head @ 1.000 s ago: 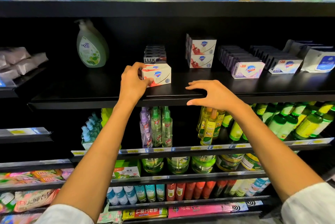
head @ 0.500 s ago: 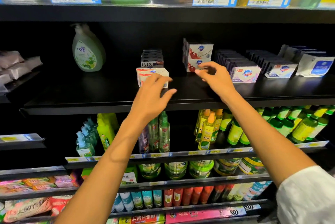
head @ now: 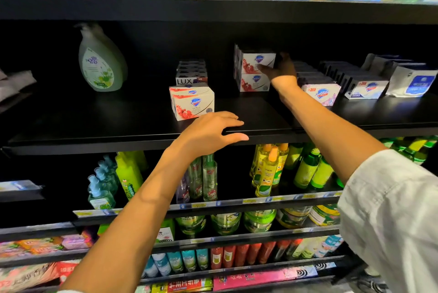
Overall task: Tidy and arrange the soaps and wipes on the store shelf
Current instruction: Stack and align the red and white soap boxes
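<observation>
1. Head view: the right hand (head: 282, 68) reaches deep onto the black shelf (head: 260, 114) and grasps the upper box (head: 257, 62) of a stack of two red-and-white soap boxes, thumb across its front face, fingers behind its right side.
2. The lower box (head: 253, 82) of that stack sits directly beneath, touching it.
3. The left hand (head: 208, 133) hovers at the shelf's front edge, fingers spread and relaxed, holding nothing.
4. Just behind the left hand's fingertips stands a front pair of soap boxes (head: 193, 103), two stacked, apart from the hand.
5. Behind that pair is a row of LUX boxes (head: 190, 75); their count is unclear.
6. To the right lie one lilac soap box (head: 322, 93), one white-and-blue soap box (head: 366, 88) and one wipes pack (head: 412, 82), each fronting a dark row.
</observation>
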`<state>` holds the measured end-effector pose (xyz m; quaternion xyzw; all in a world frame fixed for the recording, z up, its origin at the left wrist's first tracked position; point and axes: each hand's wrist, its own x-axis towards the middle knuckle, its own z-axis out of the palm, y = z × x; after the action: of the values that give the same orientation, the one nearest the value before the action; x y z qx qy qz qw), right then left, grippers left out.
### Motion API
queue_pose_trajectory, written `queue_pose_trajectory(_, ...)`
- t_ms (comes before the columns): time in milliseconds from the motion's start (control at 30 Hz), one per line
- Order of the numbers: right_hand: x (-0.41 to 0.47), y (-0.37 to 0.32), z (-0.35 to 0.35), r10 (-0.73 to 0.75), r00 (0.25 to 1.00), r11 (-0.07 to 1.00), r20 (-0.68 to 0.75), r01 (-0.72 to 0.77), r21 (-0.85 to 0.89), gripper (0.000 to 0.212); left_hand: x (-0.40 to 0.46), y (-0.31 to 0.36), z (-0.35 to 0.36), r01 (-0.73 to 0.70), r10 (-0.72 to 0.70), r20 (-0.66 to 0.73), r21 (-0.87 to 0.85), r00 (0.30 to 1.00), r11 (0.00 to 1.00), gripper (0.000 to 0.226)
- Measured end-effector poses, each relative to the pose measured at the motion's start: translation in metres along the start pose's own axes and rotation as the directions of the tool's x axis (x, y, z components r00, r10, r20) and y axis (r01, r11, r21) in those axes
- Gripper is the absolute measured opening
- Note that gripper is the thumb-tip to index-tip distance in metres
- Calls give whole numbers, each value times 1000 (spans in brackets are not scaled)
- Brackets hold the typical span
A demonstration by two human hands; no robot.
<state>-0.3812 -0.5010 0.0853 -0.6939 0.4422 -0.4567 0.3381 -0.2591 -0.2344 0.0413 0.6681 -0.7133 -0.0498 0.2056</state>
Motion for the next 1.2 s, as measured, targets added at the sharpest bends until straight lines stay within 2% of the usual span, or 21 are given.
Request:
queue_pose_trajectory(267, 6, -3, 12, -14, 995, 1000, -96, 15, 16, 71, 1, 0, -1, 14, -14, 18, 2, 1000, 1000, 61)
queue_pose_trajectory(467, -1, -4, 9, -63, 996, 996, -69, 59, -63, 54, 0, 2, -2, 12, -12, 17, -1, 1000, 1000, 61)
queue_pose_trajectory(633, -21, 1, -3, -37, 994, 990, -99, 50, 134, 52, -2, 3, -4, -1, 1, 21, -17, 1000, 1000, 62)
queue_pose_trajectory(800, -71, -5, -27, 40, 997, 908, -61, -11, 420, 43, -3, 5, -4, -11, 11, -5, -38, 1000, 999, 62)
queue_pose_trajectory(933, -108, -15, -43, 66, 993, 787, 99, -113, 606, 41, -3, 6, -4, 19, -33, -90, -152, 995, 988, 59)
queue_pose_trajectory(1100, -136, -15, -53, 26, 973, 777, 227, -163, 608, 35, 1, 6, -3, 70, -142, -163, -382, 976, 922, 63)
queue_pose_trajectory(1200, -145, -10, -55, 17, 962, 769, 272, -187, 612, 32, 4, 9, -6, 89, -201, -186, -480, 962, 873, 56)
